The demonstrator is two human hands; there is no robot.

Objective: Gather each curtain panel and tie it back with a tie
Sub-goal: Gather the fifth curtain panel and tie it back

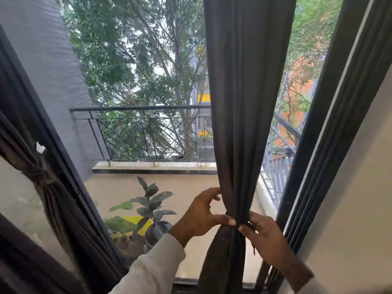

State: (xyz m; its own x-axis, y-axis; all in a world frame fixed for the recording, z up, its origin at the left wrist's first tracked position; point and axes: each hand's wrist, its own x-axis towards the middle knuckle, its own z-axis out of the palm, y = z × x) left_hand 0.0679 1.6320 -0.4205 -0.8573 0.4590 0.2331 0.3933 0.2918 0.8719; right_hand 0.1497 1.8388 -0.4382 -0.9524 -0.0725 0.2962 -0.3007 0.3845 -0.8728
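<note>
While your eyes run from the left edge, you meet the left curtain panel [31, 158] first: dark brown cloth, pleated into narrow folds, already cinched by a tie [43, 174] of the same dark fabric wound round it, beside the black window frame [63, 149]. A small white scrap [40, 147] sits on that frame just above the tie.

Through the glass you see a balcony with a pale floor and a black metal railing [144, 132] of thin diagonal bars. Below it stand dark pots [156, 231] holding a rubber plant [149, 200] with thick, glossy oval leaves; something yellow [135, 222] lies behind them (what it is cannot be told).

Your left hand [201, 217] comes out of a light knit sleeve [152, 266]. Its thumb presses against the gathered cloth at the narrow waist, and the fingers curl toward the curtain's left edge, partly round it.

At the middle hangs the right curtain panel [246, 102], the one you are working on: smooth, matte, dark grey-brown fabric falling in long soft folds from the top, squeezed to a tight neck between your two hands, then flaring again below toward the sill.

Your right hand [265, 236] meets the same neck from the other side, fingertips pinching the bunched fabric, its fingers nearly touching the left thumb. Whether a tie sits under those fingers cannot be made out.

Farther right stand the dark ribbed frame upright [331, 124] and a plain cream wall [360, 187].
</note>
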